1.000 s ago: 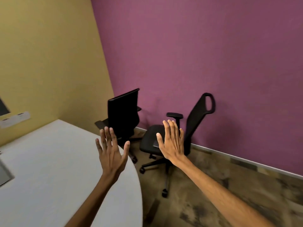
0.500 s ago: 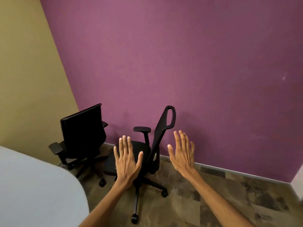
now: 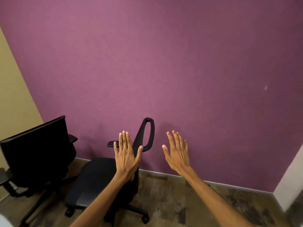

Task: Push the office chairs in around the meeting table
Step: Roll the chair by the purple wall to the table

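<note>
Stood left of the slim-backed chair [image 3: 100, 181]: a black mesh-backed chair [image 3: 37, 153], near the yellow wall [image 3: 11, 99]. Hovered before that slim chair's backrest: left hand [image 3: 127, 158], fingers spread, gripping nothing. Hung right of the chair: right hand [image 3: 177, 154], splayed, empty.

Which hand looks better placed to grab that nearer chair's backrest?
Probably the left hand: it overlaps the nearer chair beside its backrest. The right hand is open against the purple wall, off to the side.

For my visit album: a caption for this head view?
Two open bare hands, left and right, reach toward a black swivel office chair by a purple wall.
</note>
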The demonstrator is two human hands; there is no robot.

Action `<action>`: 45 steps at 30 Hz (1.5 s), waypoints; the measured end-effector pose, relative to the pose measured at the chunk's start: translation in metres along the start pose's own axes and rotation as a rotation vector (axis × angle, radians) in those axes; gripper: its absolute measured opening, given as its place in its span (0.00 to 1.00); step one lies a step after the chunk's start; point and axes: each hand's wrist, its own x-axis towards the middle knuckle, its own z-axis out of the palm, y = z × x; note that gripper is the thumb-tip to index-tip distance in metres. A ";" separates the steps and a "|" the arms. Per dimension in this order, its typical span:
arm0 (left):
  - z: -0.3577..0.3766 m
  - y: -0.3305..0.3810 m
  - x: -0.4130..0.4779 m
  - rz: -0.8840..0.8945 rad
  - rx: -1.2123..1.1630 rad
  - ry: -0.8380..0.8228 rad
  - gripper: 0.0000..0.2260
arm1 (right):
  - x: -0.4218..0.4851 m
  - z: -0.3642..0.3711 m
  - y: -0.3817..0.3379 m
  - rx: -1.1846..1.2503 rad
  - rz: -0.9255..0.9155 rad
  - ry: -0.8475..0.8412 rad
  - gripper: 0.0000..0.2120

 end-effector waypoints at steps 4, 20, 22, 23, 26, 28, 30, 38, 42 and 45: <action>0.022 0.014 0.044 0.007 -0.019 -0.018 0.38 | 0.046 0.016 0.023 0.003 -0.005 -0.013 0.29; 0.157 0.062 0.160 -0.203 0.100 -0.080 0.34 | 0.224 0.116 0.128 0.015 -0.290 -0.352 0.33; 0.169 0.072 0.168 -0.228 0.126 -0.053 0.25 | 0.246 0.126 0.140 0.024 -0.324 -0.407 0.36; 0.175 0.077 0.172 -0.244 0.129 -0.038 0.23 | 0.256 0.131 0.146 0.029 -0.350 -0.421 0.37; 0.193 0.089 0.182 -0.289 0.171 -0.038 0.19 | 0.292 0.145 0.159 -0.003 -0.461 -0.487 0.36; 0.208 0.087 0.185 -0.344 0.195 -0.114 0.18 | 0.309 0.157 0.160 0.005 -0.524 -0.585 0.36; 0.219 0.081 0.191 -0.386 0.214 -0.211 0.19 | 0.325 0.169 0.156 0.008 -0.607 -0.644 0.39; 0.241 0.054 0.192 -0.734 -0.061 -0.583 0.13 | 0.360 0.216 0.133 -0.049 -1.054 -0.627 0.31; 0.254 0.056 0.195 -0.719 0.033 -0.573 0.18 | 0.377 0.238 0.141 -0.034 -1.155 -0.635 0.15; 0.258 0.055 0.203 -0.798 0.054 -0.627 0.23 | 0.397 0.247 0.136 -0.044 -1.165 -0.703 0.06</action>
